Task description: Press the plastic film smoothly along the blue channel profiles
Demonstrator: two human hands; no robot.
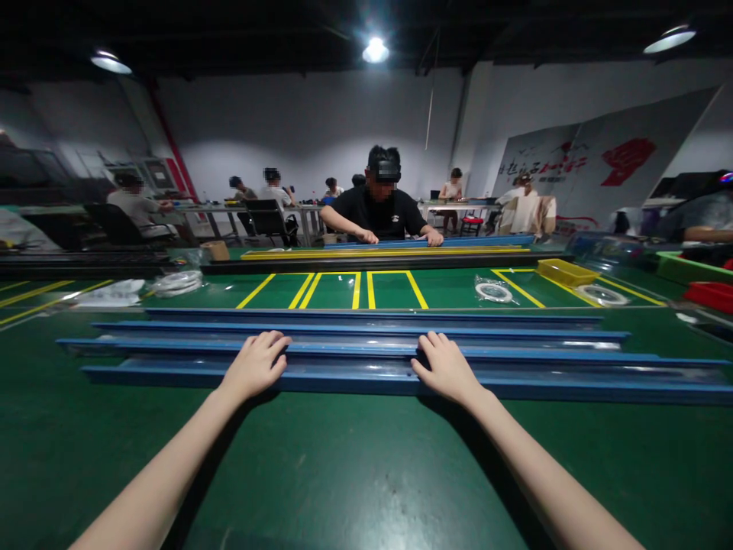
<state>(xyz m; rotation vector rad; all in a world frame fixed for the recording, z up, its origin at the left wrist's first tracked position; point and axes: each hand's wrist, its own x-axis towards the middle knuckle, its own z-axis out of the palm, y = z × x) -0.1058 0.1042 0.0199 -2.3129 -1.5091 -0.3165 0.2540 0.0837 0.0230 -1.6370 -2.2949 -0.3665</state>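
Several long blue channel profiles lie side by side across the green table. My left hand rests over the nearer profiles left of the middle, its fingers bent over their edges and somewhat apart. Right of the middle, my right hand lies over the same profiles, with its thumb apart from the fingers. The fingertips of both hands reach toward the profiles farther back. Neither hand lifts anything clear of the table. The undersides of the fingers are hidden.
Across the table a person in black handles a blue strip. Yellow strips and a black bar lie before them. A yellow tray, bagged white coils and a red bin are at the right.
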